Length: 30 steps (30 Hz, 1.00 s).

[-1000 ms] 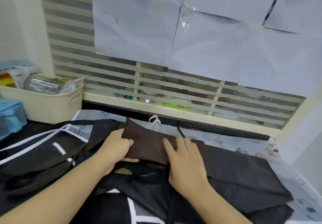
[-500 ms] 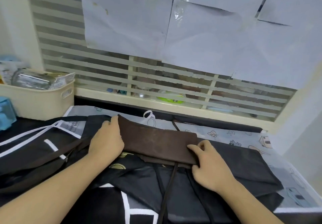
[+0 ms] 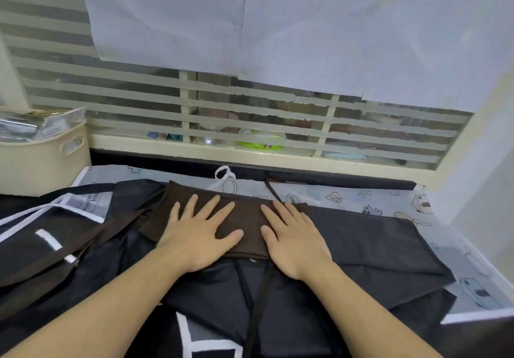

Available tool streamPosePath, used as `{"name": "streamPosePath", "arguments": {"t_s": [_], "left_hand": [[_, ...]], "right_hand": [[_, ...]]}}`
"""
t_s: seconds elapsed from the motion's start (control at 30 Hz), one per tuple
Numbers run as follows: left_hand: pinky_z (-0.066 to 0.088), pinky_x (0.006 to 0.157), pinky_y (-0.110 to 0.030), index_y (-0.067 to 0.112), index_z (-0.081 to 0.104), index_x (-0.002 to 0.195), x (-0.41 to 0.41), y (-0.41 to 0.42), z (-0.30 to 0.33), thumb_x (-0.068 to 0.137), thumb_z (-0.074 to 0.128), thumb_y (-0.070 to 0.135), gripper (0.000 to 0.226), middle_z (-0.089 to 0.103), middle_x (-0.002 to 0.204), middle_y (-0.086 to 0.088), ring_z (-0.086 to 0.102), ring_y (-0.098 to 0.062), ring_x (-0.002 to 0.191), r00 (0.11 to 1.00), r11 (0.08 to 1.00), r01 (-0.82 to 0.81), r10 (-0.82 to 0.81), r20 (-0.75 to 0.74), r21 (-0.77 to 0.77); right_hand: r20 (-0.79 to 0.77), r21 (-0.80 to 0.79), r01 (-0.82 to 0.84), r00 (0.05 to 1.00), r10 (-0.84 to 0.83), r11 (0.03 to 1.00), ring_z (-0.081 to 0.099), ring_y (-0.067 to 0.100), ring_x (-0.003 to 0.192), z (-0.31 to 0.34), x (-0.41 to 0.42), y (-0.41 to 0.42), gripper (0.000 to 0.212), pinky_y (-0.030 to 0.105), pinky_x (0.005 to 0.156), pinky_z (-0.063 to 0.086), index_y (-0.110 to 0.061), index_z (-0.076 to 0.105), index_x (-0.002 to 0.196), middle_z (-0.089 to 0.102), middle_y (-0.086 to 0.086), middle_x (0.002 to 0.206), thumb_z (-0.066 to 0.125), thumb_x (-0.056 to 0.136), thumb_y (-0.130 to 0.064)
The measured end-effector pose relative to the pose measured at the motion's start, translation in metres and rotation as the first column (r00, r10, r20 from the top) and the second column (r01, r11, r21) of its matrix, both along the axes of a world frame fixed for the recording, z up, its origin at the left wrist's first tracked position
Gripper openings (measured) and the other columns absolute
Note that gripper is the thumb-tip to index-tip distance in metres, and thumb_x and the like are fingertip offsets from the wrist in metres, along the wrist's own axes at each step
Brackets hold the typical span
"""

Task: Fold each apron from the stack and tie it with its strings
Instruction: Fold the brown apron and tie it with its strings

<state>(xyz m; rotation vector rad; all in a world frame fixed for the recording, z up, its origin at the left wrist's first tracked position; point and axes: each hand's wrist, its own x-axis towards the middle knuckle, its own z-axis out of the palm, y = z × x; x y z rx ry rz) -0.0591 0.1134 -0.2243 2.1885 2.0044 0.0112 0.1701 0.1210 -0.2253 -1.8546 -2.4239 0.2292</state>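
Both hands have let go of the bundle's ends and now lie flat: left hand [image 3: 199,235] and right hand [image 3: 294,239] press side by side, fingers spread, on the folded brown apron [image 3: 244,220]. Under the wrists lies the stack of black aprons [image 3: 361,243], a brown string [image 3: 260,299] trailing toward the person. Left of the left hand sits a cream basket [image 3: 41,157]. Beyond the fingertips, patterned desk cover [image 3: 347,196], then the striped window [image 3: 250,112].
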Motion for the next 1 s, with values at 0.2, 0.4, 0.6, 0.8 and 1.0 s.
{"name": "streamPosePath", "arguments": {"t_s": [0.2, 0.4, 0.6, 0.8, 1.0], "left_hand": [[-0.012, 0.127, -0.057, 0.06, -0.01, 0.158, -0.003, -0.005, 0.003, 0.069, 0.009, 0.106, 0.102, -0.015, 0.173, 0.018, -0.021, -0.029, 0.16, 1.0, 1.0, -0.003, 0.003, -0.007, -0.02], [-0.014, 0.127, -0.057, 0.058, -0.009, 0.159, -0.004, -0.008, 0.006, 0.066, 0.01, 0.108, 0.107, -0.015, 0.173, 0.016, -0.022, -0.029, 0.159, 1.0, 1.0, 0.005, -0.006, -0.005, -0.026], [-0.013, 0.127, -0.055, 0.058, -0.007, 0.159, -0.002, -0.009, 0.012, 0.069, 0.015, 0.106, 0.104, -0.016, 0.173, 0.014, -0.021, -0.027, 0.16, 1.0, 0.999, -0.004, 0.006, 0.03, -0.049], [0.023, 0.126, -0.035, 0.042, 0.025, 0.163, 0.02, -0.026, 0.026, 0.099, 0.038, 0.073, 0.072, 0.027, 0.166, 0.009, 0.021, -0.017, 0.154, 0.976, 0.982, 0.116, -0.14, 0.165, 0.15], [0.04, 0.105, -0.032, 0.043, 0.047, 0.148, 0.053, -0.045, 0.044, 0.102, 0.05, 0.057, 0.047, 0.043, 0.111, 0.013, 0.051, -0.018, 0.122, 0.962, 0.984, 0.153, -0.168, 0.216, 0.087]], "right_hand": [[-0.007, 0.011, 0.039, 0.999, -0.039, 0.999, -0.013, 0.01, 0.16, -0.001, -0.001, 0.001, 0.06, 0.037, 0.13, -0.005, -0.045, 0.003, 0.165, -0.01, -0.013, 0.174, 0.011, 0.107, -0.059], [-0.51, -0.087, 0.259, 0.818, -0.266, 0.962, 0.013, 0.022, 0.158, 0.018, 0.015, -0.006, 0.085, 0.034, 0.123, 0.025, -0.022, 0.024, 0.162, 0.005, -0.005, 0.17, 0.069, 0.094, -0.043], [-0.687, -0.439, 0.341, 0.468, -0.555, 0.831, 0.066, 0.018, 0.1, 0.037, 0.048, -0.016, 0.059, 0.035, 0.087, 0.055, -0.016, 0.052, 0.131, 0.065, 0.001, 0.117, 0.083, 0.082, -0.029], [-0.65, -0.597, 0.167, 0.473, -0.595, 0.785, 0.045, 0.015, 0.051, 0.056, 0.052, -0.017, 0.013, 0.024, 0.051, 0.038, -0.012, 0.064, 0.082, 0.06, 0.007, 0.071, 0.076, 0.086, -0.012], [-0.759, -0.55, 0.139, 0.329, -0.562, 0.824, 0.038, 0.015, 0.048, 0.077, 0.093, -0.042, 0.021, 0.025, 0.047, 0.032, -0.014, 0.054, 0.077, 0.049, 0.005, 0.063, 0.062, 0.09, 0.001]]}}
